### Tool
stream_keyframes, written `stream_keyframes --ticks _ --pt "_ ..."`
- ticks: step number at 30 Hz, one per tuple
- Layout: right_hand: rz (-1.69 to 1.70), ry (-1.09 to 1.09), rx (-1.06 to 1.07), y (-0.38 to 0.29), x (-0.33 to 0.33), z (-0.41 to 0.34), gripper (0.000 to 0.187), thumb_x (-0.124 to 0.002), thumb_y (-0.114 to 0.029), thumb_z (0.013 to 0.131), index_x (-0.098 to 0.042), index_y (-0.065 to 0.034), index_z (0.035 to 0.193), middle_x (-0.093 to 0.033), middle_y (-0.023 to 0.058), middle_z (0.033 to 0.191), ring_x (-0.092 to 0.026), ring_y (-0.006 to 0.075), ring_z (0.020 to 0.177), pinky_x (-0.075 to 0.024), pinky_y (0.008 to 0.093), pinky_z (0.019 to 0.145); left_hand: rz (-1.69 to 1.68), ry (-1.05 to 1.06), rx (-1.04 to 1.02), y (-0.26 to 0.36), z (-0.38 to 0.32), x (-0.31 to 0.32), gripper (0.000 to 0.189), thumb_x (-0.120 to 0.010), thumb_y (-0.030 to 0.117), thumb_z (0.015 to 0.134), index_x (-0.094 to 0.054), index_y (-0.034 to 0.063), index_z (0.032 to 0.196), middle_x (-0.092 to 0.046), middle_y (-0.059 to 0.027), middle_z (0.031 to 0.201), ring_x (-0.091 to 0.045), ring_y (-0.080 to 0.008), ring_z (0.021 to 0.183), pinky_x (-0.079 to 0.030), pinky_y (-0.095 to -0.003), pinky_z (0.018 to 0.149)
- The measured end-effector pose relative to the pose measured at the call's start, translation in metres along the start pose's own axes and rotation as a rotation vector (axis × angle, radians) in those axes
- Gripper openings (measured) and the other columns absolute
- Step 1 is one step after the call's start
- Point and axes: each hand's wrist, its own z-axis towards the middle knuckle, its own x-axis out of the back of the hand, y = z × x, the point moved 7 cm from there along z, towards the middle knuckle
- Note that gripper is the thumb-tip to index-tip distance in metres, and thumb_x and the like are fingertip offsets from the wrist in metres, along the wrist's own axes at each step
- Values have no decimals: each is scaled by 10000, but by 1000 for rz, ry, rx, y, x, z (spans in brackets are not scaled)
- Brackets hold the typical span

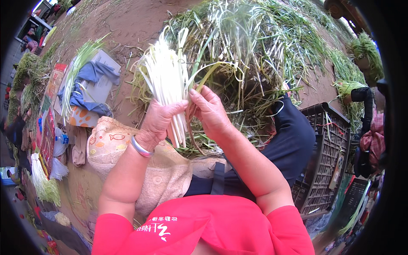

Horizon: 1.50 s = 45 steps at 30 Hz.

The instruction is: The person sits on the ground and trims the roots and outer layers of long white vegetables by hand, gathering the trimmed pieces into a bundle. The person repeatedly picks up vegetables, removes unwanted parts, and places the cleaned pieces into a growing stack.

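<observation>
My left hand (164, 119), with a silver bracelet at the wrist, is closed around a bundle of pale, blanched stalks (167, 73), which look like garlic chives. They stand upright in the grip, their lower ends showing below the hand. Close beside it, my right hand (207, 110) pinches loose greenish-yellow leaves (212, 68) between thumb and fingers, against the bundle's right side. A thin brownish strand hangs down between the hands. Beyond them lies a large heap of green leafy stalks (271, 38). A patterned cloth (140, 162) covers my lap on the left.
On the left, a cardboard box (102, 60) holds a blue cloth (95, 71) and a small bunch of stalks (71, 79). A white-stalked bundle (43, 178) lies farther down. A black plastic crate (322, 159) stands at the right, with a partly visible person (373, 134) beyond it.
</observation>
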Motion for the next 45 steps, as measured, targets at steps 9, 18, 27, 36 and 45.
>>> stream_keyframes --ticks 9,18,27,36,45 --pt "569 88 10 2 -15 -6 100 -361 -176 917 -393 -90 957 -559 102 976 -548 227 941 -444 356 827 -365 129 83 0 11 24 254 -589 14 736 -530 -40 978 -583 -96 842 -578 -201 793 -479 -320 728" --pt "236 556 144 -61 188 -22 93 -389 -102 888 -381 -76 798 -328 -45 556 -315 59 456 -295 188 416 -562 204 -189 66 13 96 144 -571 30 777 -534 28 916 -558 -85 818 -557 -151 677 -508 -256 602" --pt "-1935 -5 -262 -10 186 -18 501 -558 -475 735 -585 -26 955 -599 192 907 -558 332 904 -433 400 779 -309 293 -208 67 5 96 236 -652 45 725 -552 -5 932 -590 -82 800 -583 -179 695 -496 -291 615" --pt "-344 1 68 4 -30 20 223 -550 -239 842 -527 -52 963 -557 -13 790 -460 19 639 -385 182 544 -69 108 -107 1 5 25 314 -606 -2 728 -503 17 1023 -572 -58 858 -569 -127 716 -479 -247 619" --pt "-82 94 4 15 -9 8 234 -552 -207 843 -490 -46 1001 -548 -6 821 -505 57 726 -439 207 588 -124 -11 -4 -12 12 12 305 -572 -19 733 -513 10 1030 -574 -65 903 -574 -132 757 -488 -254 646"
